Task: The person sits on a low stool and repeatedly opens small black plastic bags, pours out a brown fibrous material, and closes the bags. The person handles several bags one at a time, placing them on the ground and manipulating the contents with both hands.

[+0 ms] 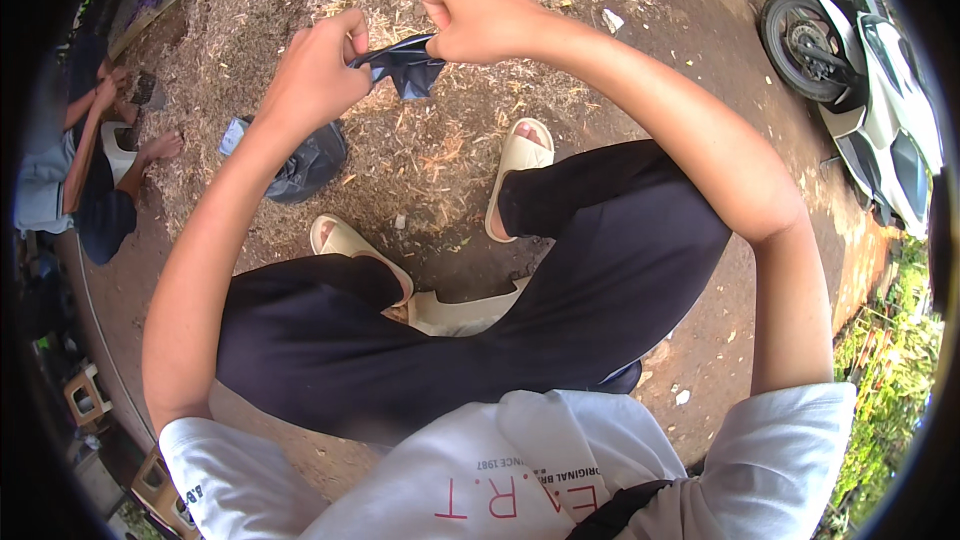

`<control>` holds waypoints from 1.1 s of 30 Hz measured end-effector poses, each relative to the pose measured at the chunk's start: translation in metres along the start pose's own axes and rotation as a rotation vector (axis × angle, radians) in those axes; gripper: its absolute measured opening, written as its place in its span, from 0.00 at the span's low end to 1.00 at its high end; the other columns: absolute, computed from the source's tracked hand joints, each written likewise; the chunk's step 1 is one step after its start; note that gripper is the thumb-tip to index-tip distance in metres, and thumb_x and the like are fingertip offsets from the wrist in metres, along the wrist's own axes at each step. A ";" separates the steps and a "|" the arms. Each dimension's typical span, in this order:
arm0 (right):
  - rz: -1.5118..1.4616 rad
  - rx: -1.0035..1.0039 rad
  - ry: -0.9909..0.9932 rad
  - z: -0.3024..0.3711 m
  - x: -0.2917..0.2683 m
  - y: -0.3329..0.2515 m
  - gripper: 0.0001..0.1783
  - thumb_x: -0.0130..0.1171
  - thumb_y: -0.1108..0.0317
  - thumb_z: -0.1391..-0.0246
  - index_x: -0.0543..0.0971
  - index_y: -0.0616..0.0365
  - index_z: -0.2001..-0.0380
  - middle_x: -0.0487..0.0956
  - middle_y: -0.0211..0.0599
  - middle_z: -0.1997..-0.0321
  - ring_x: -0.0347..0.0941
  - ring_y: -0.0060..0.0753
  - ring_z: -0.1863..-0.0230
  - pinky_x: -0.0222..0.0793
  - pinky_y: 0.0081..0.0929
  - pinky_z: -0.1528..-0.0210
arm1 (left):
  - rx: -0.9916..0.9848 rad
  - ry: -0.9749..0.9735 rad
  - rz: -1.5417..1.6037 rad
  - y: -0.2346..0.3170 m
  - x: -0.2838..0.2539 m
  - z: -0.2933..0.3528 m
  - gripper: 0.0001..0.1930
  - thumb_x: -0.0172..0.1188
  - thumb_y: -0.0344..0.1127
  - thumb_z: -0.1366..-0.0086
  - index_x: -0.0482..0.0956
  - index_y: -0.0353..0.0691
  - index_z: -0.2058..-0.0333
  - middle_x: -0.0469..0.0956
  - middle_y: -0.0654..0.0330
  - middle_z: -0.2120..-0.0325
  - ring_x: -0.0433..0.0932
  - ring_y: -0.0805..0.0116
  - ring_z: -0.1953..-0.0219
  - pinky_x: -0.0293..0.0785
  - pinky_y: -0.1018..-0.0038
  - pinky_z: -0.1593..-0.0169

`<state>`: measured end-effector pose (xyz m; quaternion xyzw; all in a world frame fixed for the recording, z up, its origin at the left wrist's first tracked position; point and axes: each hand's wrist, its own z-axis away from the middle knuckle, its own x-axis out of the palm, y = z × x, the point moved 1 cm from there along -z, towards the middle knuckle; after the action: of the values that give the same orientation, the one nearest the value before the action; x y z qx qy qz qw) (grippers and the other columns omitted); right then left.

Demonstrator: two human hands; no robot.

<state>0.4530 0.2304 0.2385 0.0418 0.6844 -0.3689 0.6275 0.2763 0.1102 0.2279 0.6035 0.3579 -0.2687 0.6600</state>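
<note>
Both my arms reach out ahead over the mulch-covered ground. Between my hands stretches a small black plastic bag, its lower edge hanging loose. My left hand is closed on one end of it, fingers curled. The other end is pinched in my right hand, whose fingers are bent into the palm. Below my left forearm, partly hidden by it, a dark plastic bag lies on the ground beside a pale blue-white packet.
A heap of dry wood shavings spreads ahead of my sandalled feet. At the left another person sits low, hands together. A white motorbike stands at the right. Beneath me shows a pale stool; small stools stand at lower left.
</note>
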 end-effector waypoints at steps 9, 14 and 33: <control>-0.219 -0.293 0.018 0.003 0.009 -0.003 0.20 0.59 0.80 0.52 0.68 0.55 0.55 0.71 0.37 0.85 0.72 0.37 0.81 0.60 0.40 0.75 | -0.079 -0.005 -0.125 -0.015 -0.006 0.003 0.13 0.64 0.25 0.44 0.72 0.35 0.60 0.83 0.46 0.72 0.84 0.47 0.65 0.77 0.57 0.59; -0.091 -0.401 -0.053 0.004 0.000 -0.008 0.21 0.55 0.81 0.52 0.67 0.52 0.54 0.69 0.38 0.86 0.70 0.43 0.82 0.57 0.44 0.75 | 0.063 0.051 -0.364 -0.014 -0.008 0.011 0.16 0.64 0.23 0.44 0.71 0.38 0.57 0.83 0.47 0.73 0.84 0.50 0.68 0.75 0.58 0.60; 0.511 -0.398 0.125 0.011 0.002 -0.020 0.15 0.58 0.75 0.47 0.86 0.53 0.57 0.85 0.43 0.63 0.84 0.48 0.61 0.79 0.43 0.63 | -0.123 -0.020 0.178 -0.020 -0.015 0.009 0.15 0.60 0.22 0.36 0.62 0.42 0.59 0.76 0.56 0.72 0.75 0.73 0.78 0.69 0.73 0.77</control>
<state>0.4513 0.2088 0.2461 0.1114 0.7475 -0.0552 0.6525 0.2528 0.0974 0.2283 0.5886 0.3123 -0.1924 0.7205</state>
